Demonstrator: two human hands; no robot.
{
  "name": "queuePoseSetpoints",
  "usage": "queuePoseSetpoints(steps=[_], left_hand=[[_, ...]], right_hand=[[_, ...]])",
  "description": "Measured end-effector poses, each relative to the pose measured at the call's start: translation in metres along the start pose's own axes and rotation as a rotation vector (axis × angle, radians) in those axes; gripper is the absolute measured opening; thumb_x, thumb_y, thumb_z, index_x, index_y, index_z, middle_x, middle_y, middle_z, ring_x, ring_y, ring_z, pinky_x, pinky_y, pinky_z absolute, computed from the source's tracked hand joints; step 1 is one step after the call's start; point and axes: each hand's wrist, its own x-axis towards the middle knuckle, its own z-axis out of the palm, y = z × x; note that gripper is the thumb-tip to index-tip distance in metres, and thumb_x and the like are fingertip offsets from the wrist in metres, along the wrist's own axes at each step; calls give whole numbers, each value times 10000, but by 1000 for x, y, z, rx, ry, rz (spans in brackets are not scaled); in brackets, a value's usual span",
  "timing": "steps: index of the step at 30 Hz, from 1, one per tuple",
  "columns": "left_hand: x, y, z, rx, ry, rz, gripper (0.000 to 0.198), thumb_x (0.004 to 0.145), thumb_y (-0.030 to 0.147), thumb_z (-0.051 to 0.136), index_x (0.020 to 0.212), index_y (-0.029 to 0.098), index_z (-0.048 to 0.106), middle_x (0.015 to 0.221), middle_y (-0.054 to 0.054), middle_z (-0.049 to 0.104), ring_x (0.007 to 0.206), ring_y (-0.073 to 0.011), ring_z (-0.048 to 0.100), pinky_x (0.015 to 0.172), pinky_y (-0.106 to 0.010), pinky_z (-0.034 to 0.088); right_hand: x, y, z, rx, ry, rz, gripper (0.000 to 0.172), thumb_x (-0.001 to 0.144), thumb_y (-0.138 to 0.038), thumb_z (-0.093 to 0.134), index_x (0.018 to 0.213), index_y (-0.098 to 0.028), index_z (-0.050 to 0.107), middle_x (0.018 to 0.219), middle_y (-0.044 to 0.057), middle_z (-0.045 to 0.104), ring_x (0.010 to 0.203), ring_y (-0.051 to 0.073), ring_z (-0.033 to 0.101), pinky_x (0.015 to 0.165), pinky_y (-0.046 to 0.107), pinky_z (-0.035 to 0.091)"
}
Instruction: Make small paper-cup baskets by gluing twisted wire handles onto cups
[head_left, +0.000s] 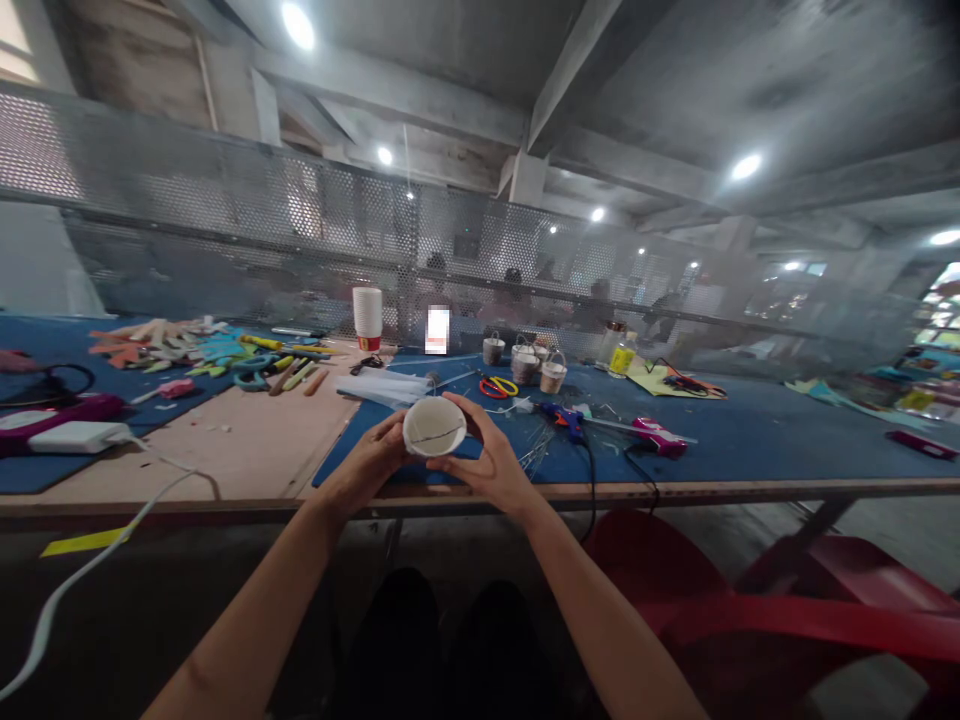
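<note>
A white paper cup [434,426] is held over the front of the table, its open mouth tilted toward me. A thin dark line, perhaps a wire, crosses the mouth of the cup. My left hand [371,460] grips the cup's left side, and my right hand [487,455] curls round its right side with thumb and fingers. Just behind the cup lie clear glue sticks [386,388] in a bundle. To the right of them are scissors [499,386] with red and yellow handles. Small handled buckets [525,365] stand farther back.
A stack of paper cups [367,315] stands at the back. Glue guns [566,420] with trailing cords lie to the right, near a yellow-labelled bottle [621,358]. Tools and coloured pieces [165,345] cover the left side. A white cable [112,545] hangs over the front edge; red chairs [675,580] stand below right.
</note>
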Motion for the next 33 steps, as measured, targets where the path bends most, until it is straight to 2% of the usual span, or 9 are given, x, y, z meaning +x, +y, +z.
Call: queuePoseSetpoints(steps=[9,22,27,33], left_hand=[[-2,2,2,12,0,-15,512,876,439,631,1329,208,577,1199,-114,675,1089,-293,616,822,-335,532],[-1,3,2,4,-22,-22,527,842,438,671,1311,208,603,1191,-110,689,1092,-310,621,861,-363,523],[-4,7,5,30,-40,-36,500,880,396,635,1337,203,575,1236,-115,669,1111,-304,616,873,-363,519],[-2,4,2,31,-57,-23,540,847,404,674,1335,192,574,1291,-130,643,1155,-329,601,902,-390,520]], right_hand=[[-1,1,-1,100,25,0,787,714,-391,812,1394,-238,447,1395,93,529,1279,233,520,1112,369,382],[-4,1,-3,201,33,55,802,698,-379,826,1393,-219,459,1407,100,518,1275,233,524,1094,345,407],[-5,4,-4,245,37,56,792,693,-358,832,1385,-222,470,1402,97,523,1257,230,538,1087,342,412],[-6,4,-5,249,41,98,811,683,-393,833,1384,-221,465,1378,103,543,1252,243,545,1073,359,429]])
